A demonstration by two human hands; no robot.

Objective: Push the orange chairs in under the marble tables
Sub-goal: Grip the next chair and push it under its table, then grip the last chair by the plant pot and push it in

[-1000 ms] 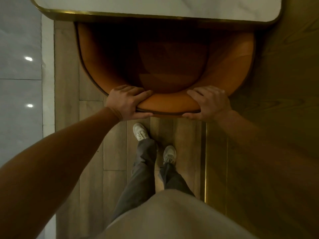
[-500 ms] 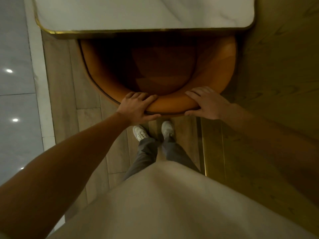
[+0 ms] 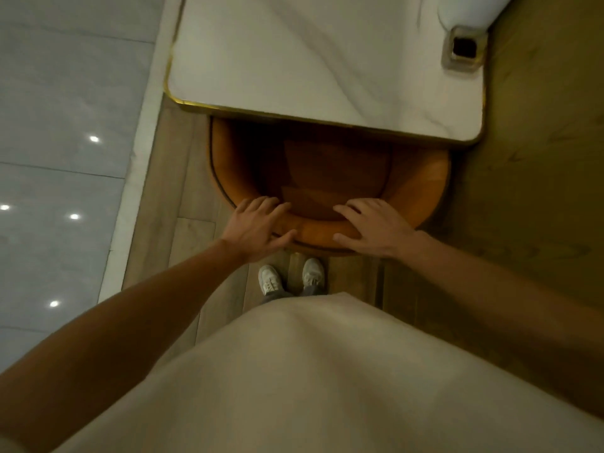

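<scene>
While your left hand (image 3: pixel 258 228) and right hand (image 3: pixel 376 227) rest on the curved back of the orange chair (image 3: pixel 421 188), your fingers have loosened from the earlier grip and now lie spread flat over the rim. The chair sits further under the marble table (image 3: pixel 294 60) than before, its seat partly beneath the gold edge. Your white shoes (image 3: pixel 269 280) now stand together just behind it.

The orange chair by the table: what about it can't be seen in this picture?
Head view only:
- Front of the orange chair: hidden under the marble table.
- Chair legs: hidden beneath its own seat.
- Backrest rim under the left hand and right hand: covered.
- Table's far end: cut off by the top edge.
</scene>
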